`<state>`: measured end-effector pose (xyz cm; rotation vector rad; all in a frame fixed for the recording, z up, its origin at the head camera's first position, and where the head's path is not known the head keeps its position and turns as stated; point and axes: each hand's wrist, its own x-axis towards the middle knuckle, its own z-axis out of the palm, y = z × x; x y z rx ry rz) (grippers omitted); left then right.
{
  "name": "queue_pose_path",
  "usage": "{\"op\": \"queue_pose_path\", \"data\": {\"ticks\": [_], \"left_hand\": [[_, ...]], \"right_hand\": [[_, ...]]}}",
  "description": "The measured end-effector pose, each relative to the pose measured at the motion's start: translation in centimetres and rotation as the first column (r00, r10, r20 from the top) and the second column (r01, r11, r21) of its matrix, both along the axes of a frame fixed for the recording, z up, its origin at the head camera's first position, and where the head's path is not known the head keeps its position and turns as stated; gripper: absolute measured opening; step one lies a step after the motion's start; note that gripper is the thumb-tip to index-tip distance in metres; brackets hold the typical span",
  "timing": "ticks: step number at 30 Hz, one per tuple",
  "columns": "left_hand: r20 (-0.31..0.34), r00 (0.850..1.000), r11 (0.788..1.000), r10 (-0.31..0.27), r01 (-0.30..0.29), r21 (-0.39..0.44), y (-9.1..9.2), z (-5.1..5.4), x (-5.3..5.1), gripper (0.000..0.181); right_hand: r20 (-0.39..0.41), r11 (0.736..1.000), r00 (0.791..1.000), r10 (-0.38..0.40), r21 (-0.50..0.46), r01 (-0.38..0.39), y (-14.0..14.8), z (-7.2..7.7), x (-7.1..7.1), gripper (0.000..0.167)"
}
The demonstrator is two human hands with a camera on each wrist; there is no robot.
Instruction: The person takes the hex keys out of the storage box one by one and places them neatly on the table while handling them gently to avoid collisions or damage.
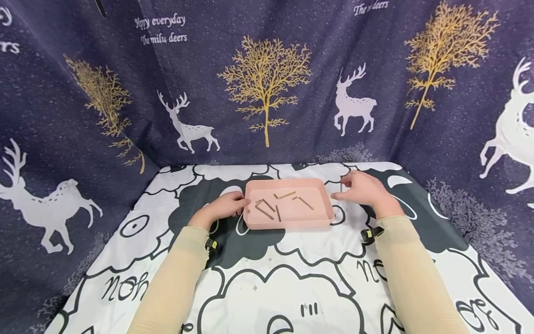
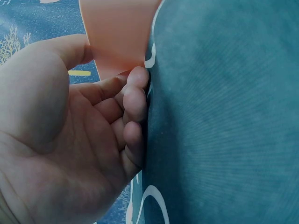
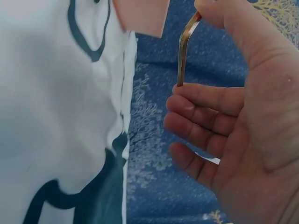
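A pink rectangular tray (image 1: 292,224) lies on the patterned cloth, with several L-shaped hex keys (image 1: 285,195) scattered on its floor. My left hand (image 1: 227,204) pinches the tray's left end, thumb at the rim and fingers curled against the outside; the left wrist view shows the pale wall (image 2: 120,37) by the thumb. Off the tray's right end, my right hand (image 1: 364,187) holds one brass-coloured hex key (image 3: 183,53) between thumb and index fingertip. That key stands roughly upright, its bend near the thumb. The other right fingers are loosely bent.
A white and dark cartoon-print cloth (image 1: 275,297) covers the table. Behind and at both sides hangs a dark blue curtain (image 1: 292,28) with deer and gold trees. A small black device (image 1: 213,247) sits at the left wrist and another (image 1: 371,234) at the right.
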<state>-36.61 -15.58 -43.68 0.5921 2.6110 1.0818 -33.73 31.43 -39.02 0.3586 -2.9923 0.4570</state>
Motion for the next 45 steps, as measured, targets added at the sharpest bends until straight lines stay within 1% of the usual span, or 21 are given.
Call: {"op": "queue_pose_path", "data": {"ticks": [3, 7, 11, 14, 21, 25, 26, 29, 32, 33, 38, 45], "left_hand": [[0.006, 1.0, 1.0, 0.0, 0.0, -0.001, 0.0, -0.1, -0.1, 0.032], [0.015, 1.0, 1.0, -0.006, 0.006, -0.003, 0.0, -0.2, -0.3, 0.032], [0.013, 1.0, 1.0, -0.012, 0.012, -0.002, 0.0, -0.3, -0.4, 0.033], [0.007, 1.0, 1.0, -0.014, 0.014, 0.002, 0.0, -0.2, -0.4, 0.032], [0.01, 1.0, 1.0, -0.011, 0.011, 0.012, -0.1, -0.2, -0.2, 0.033], [0.007, 1.0, 0.999, -0.028, 0.028, 0.021, -0.2, -0.2, -0.3, 0.034], [-0.007, 0.999, 0.998, -0.051, 0.051, 0.039, -0.5, -1.1, -1.1, 0.036], [-0.007, 0.998, 0.998, -0.06, 0.06, 0.035, -0.6, -1.1, -1.1, 0.037], [-0.01, 0.999, 0.998, -0.05, 0.05, 0.027, -0.4, -1.1, -1.1, 0.037], [0.002, 1.0, 1.0, -0.026, 0.026, 0.007, -0.1, -0.2, -0.3, 0.034], [-0.008, 1.0, 1.0, -0.005, 0.005, 0.002, 0.1, -0.4, -0.2, 0.032], [-0.011, 1.0, 1.0, -0.005, 0.005, -0.008, 0.1, -0.4, -0.2, 0.032]], "right_hand": [[0.019, 1.0, 1.0, -0.013, -0.005, 0.014, 0.5, -0.4, 0.0, 0.063], [0.037, 1.0, 0.999, -0.03, 0.011, 0.029, 1.1, -0.8, 0.0, 0.057], [0.073, 0.999, 0.997, -0.038, 0.019, 0.037, 1.3, -1.2, -0.2, 0.05], [0.094, 0.999, 0.995, -0.042, 0.021, 0.04, 1.3, -1.4, -0.3, 0.051], [0.113, 0.998, 0.992, -0.053, 0.036, 0.049, 1.6, -1.8, -0.5, 0.052], [0.142, 0.998, 0.989, -0.051, 0.044, 0.045, 1.5, -2.1, -0.6, 0.049], [0.151, 0.998, 0.987, -0.048, 0.051, 0.041, 1.5, -2.2, -0.6, 0.048], [0.17, 0.997, 0.985, -0.041, 0.071, 0.03, 1.5, -2.3, -0.6, 0.047], [0.176, 0.997, 0.984, -0.039, 0.079, 0.025, 1.4, -2.3, -0.6, 0.046], [0.175, 0.997, 0.984, -0.036, 0.075, 0.023, 1.4, -2.3, -0.5, 0.046], [0.18, 0.997, 0.983, -0.037, 0.077, 0.023, 1.3, -2.4, -0.6, 0.048], [0.18, 0.991, 0.983, -0.042, 0.136, 0.017, 1.1, -2.5, -0.8, 0.052]]}}
